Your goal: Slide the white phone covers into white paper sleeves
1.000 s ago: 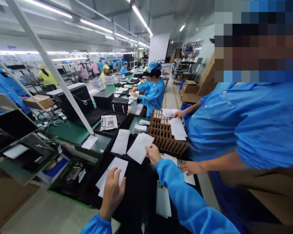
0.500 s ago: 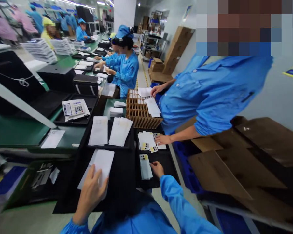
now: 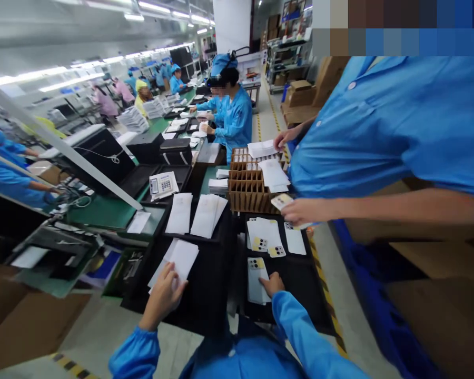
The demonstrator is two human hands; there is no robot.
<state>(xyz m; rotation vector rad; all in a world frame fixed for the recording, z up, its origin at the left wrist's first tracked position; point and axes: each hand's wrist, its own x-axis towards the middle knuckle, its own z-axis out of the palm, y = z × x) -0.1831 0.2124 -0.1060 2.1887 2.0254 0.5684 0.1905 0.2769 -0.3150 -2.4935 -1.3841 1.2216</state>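
Note:
My left hand (image 3: 166,295) lies over a small stack of white paper-like sleeves (image 3: 185,259) above the black mat, fingers curled on top and thumb at the right edge. At the right, my right hand (image 3: 272,285) pinches the edge of a pale phone back cover (image 3: 257,281) with a yellow patch around its camera holes; another lies under it. Its far fingertips are partly hidden. Beyond it, several similar covers (image 3: 263,234) lie fanned out on a black tray. Two piles of white sleeves (image 3: 179,213) lie ahead of my left hand.
A co-worker's hand (image 3: 300,210) holds a phone cover above the right tray; their other hand (image 3: 286,138) is at white sleeves on a divided cardboard box (image 3: 250,197). A calculator (image 3: 164,185) sits at the left. A slanted white post (image 3: 82,152) crosses the left side.
The view has swung left and up. The co-worker's nearer hand has lifted a phone cover from the tray. My right hand has closed in on the cover's edge; my left stays at its stack.

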